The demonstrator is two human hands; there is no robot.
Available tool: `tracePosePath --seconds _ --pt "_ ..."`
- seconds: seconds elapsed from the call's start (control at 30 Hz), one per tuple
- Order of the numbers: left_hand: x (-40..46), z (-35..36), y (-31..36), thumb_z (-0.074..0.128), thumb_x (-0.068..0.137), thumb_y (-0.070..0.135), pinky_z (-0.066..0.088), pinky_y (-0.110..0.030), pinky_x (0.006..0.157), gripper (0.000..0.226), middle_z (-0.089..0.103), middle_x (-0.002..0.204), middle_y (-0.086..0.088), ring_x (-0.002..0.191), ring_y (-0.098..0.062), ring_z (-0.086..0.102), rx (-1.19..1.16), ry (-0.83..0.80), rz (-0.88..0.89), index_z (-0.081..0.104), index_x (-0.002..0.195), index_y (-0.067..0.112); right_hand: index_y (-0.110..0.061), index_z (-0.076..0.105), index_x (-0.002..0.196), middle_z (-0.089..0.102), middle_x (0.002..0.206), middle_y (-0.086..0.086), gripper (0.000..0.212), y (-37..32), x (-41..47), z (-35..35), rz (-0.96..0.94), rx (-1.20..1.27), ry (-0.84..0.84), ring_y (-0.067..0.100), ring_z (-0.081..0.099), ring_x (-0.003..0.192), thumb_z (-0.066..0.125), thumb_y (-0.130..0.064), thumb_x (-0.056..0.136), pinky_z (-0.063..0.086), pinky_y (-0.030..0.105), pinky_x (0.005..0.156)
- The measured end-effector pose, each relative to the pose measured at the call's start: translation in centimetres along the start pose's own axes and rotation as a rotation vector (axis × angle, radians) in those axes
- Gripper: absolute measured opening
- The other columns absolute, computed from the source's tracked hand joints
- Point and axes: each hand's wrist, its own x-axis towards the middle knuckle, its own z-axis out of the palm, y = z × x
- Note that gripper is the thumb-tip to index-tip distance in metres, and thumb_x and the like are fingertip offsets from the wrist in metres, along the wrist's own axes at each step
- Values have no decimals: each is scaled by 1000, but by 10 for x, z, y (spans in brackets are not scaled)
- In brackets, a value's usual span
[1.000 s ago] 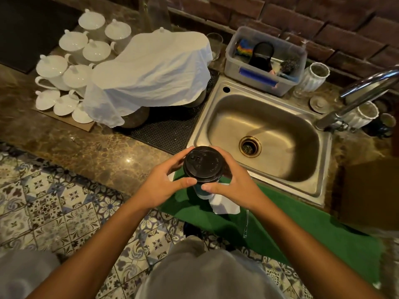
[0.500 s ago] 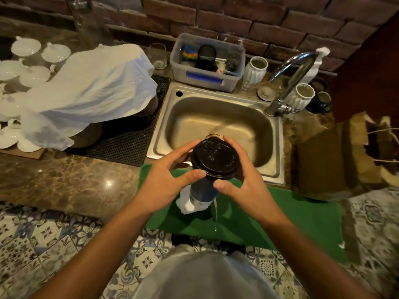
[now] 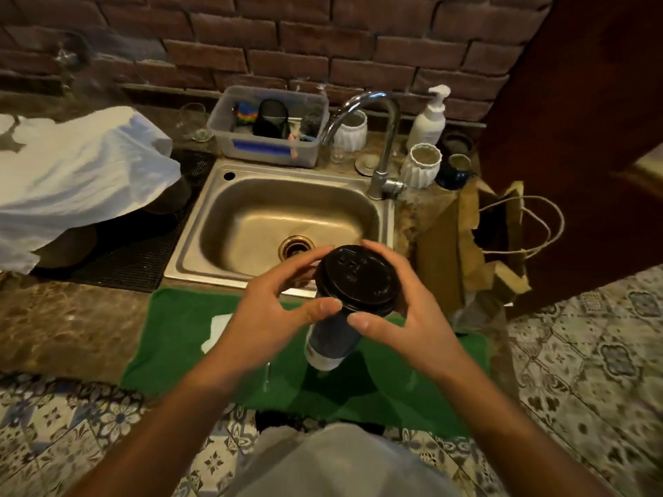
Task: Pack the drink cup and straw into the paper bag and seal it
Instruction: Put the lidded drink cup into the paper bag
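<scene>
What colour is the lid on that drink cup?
Black, a round plastic lid, clearest in the head view.

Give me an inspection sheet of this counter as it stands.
Surface: brown stone counter with a green mat at its front edge.
Job's things: lidded drink cup held above the mat; paper bag stands open to the right; straw apparently on the mat, faint.
Clutter: sink, tap, plastic tub, soap pump bottle, white cloth.
Grips: left hand and right hand both hold the cup near its lid.
Cables: nothing seen.
Surroundings: brick wall, patterned tile floor.
</scene>
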Motion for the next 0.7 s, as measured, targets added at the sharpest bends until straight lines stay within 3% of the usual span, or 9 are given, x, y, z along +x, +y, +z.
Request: tracePosePath --seconds 0.13,0.3,0.37,0.5,0.63,0.7 --pt "8 48 15 79 73 62 49 -41 108 68 67 136 13 128 -16 62 22 -13 27 61 135 38 -42 44 144 59 138 -22 81 6 -21 -45 -33 38 8 4 55 132 78 -64 75 49 21 102" --pt "12 99 31 79 75 56 49 -49 108 59 69 131 10 126 -20 63 43 -17 41 62 130 42 -44 49 138 62 134 -21 69 7 -46 -89 -68 59 55 3 59 127 79 -57 78 49 14 95" --pt "17 113 36 74 77 65 49 -45 108 59 68 131 12 126 -18 63 56 -63 53 61 130 45 -41 50 139 62 133 -21 69 10 -54 -105 -85 49 78 5 60 127 79 -54 77 49 15 95" --pt "39 132 41 51 86 77 49 -33 107 76 67 132 8 128 -13 60 23 -141 28 47 147 32 -41 51 139 62 134 -16 77 13 -67 -129 -80 36 116 8 59 128 77 -68 72 49 16 96" --pt "80 154 33 45 93 66 47 -32 106 61 57 141 8 127 -1 56 109 -98 -10 38 150 43 -34 51 140 63 133 -19 75 17 -79 -143 -85 3 158 7 59 128 79 -56 74 48 16 96" --pt "101 165 28 52 94 59 47 -22 93 63 52 144 6 120 6 55 236 -57 -4 33 152 44 -36 51 140 63 132 -22 72 20 -86 -147 -78 5 181 4 60 126 78 -54 75 48 13 94"
